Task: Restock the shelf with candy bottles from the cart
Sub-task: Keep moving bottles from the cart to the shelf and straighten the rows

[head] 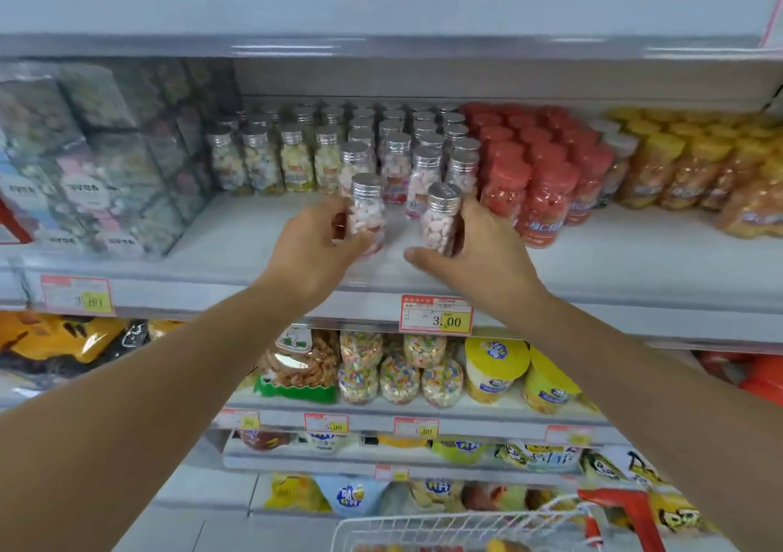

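Bottles in hand: two, both silver-capped and filled with pink-and-white candy, at the centre of the frame over the front of the middle shelf [254, 250]. Your left hand [311, 250] has fingers and thumb curled round the left bottle [367, 212], which stands upright. Whether its base touches the shelf board cannot be told, as your thumb hides it. Your right hand [476, 250] grips the right bottle [440, 221] from its right side, thumb stretched out below it. This bottle is tilted, cap leaning toward the right.

Both bottles sit just in front of the stocked rows of silver-capped bottles [398, 149], which fill the back of the shelf. Red bottles [529, 174] stand immediately right of those rows, with yellow bottles [686, 161] beyond them at the right of the frame. A price tag [435, 315] is fixed to the shelf edge below your hands. The cart [466, 528] shows at lower right, its contents barely visible.

Assessment: the placing step is in hand and neither bottle is released yet. Your next move calls for righting the tilted bottle. Set both down in line with the front row without knocking the standing ones, then let go and go to the cart for more.
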